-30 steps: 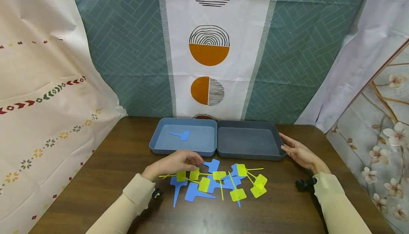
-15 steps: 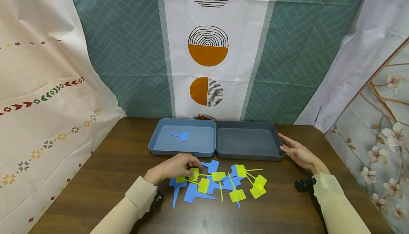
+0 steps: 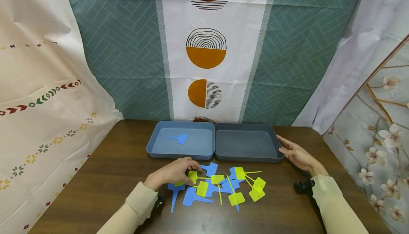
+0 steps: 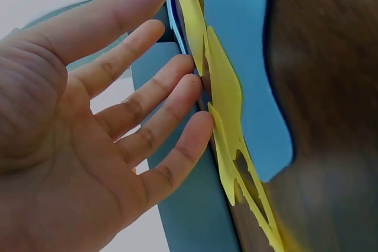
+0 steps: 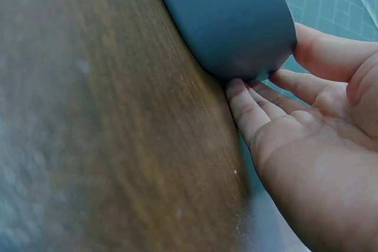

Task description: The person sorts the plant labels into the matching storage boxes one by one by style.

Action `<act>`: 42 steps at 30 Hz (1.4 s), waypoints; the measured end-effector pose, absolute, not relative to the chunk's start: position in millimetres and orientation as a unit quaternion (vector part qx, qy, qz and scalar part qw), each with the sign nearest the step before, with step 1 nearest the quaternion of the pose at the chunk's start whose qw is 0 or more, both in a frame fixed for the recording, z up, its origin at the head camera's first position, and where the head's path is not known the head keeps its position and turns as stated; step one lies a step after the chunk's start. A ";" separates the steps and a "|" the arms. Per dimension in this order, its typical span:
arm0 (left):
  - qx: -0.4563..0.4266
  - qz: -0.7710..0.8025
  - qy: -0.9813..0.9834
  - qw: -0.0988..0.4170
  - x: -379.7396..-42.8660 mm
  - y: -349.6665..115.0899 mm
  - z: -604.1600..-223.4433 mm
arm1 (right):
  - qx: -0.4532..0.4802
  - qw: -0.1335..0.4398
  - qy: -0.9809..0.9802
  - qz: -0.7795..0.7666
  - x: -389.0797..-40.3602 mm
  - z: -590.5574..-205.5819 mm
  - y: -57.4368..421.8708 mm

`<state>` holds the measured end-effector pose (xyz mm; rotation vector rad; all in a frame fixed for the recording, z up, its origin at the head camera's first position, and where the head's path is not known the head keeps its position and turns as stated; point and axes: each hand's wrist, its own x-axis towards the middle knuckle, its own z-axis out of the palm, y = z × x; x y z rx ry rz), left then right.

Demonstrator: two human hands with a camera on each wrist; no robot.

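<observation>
A person's two bare hands are well apart over a brown wooden bench [image 3: 115, 170]. The left hand [image 3: 172, 172] reaches over the left end of a loose scatter of plant tags, its fingers spread and gently bent. Its fingertips are right beside the yellow tags [image 3: 201, 189], which have squarish heads and thin stems; whether they touch one, I cannot tell. Wider, T-shaped blue tags [image 3: 191, 195] lie among and under the yellow ones, several overlapping. Behind the scatter, two shallow trays sit side by side: on the left a blue tray [image 3: 199, 148] with a single blue tag [image 3: 182, 139] lying inside, on the right a dark gray tray [image 3: 246, 143]. The right hand [image 3: 297, 157] rests its fingertips and thumb against the gray tray's right end, fingers nearly straight. Both arms wear cream sleeves [image 3: 330, 195]. A green-and-white cloth [image 3: 121, 45] with orange half-circles hangs behind.
</observation>
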<state>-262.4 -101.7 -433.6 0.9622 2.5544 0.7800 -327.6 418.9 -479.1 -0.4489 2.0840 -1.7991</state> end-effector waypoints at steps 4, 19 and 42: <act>0.333 0.267 0.893 0.144 -259.5 -100.9 -434.8 | -0.149 0.177 0.731 -0.642 -325.8 -480.7 418.4; 0.332 0.270 0.894 0.133 -263.6 -98.2 -439.2 | -0.139 0.177 0.734 -0.641 -324.0 -474.0 417.8; 0.335 0.356 0.864 0.123 -271.0 -105.0 -433.7 | -0.145 0.174 0.729 -0.646 -325.0 -474.3 415.8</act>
